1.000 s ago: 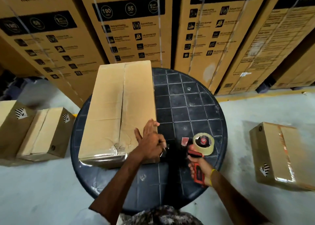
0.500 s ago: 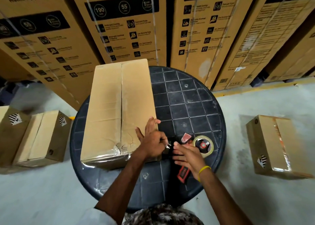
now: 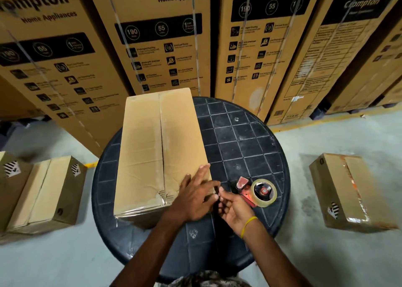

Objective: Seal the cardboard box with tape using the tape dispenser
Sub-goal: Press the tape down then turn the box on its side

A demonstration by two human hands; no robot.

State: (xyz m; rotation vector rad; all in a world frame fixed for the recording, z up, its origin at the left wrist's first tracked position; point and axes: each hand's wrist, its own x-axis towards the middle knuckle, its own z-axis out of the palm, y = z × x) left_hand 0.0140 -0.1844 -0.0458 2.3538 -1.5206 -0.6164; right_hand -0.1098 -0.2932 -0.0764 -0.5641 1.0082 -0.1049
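Note:
A long plain cardboard box [image 3: 152, 151] lies on the left half of a round black table [image 3: 239, 143], its centre seam untaped and its near end crumpled. My left hand [image 3: 193, 197] lies flat on the box's near right corner, fingers spread. Just to its right, my right hand [image 3: 233, 208] has its fingertips pinched together against my left thumb. Clear tape between them cannot be made out. The red tape dispenser [image 3: 258, 192] with its clear roll lies on the table to the right of my right hand, untouched.
Tall printed appliance cartons [image 3: 161, 47] form a wall close behind the table. On the grey floor, a taped box [image 3: 348, 191] sits to the right and two smaller boxes [image 3: 50, 191] sit to the left.
My right hand has let go of the dispenser's handle and moved left to my left thumb. The dispenser now lies on the table. The view has tilted up a little.

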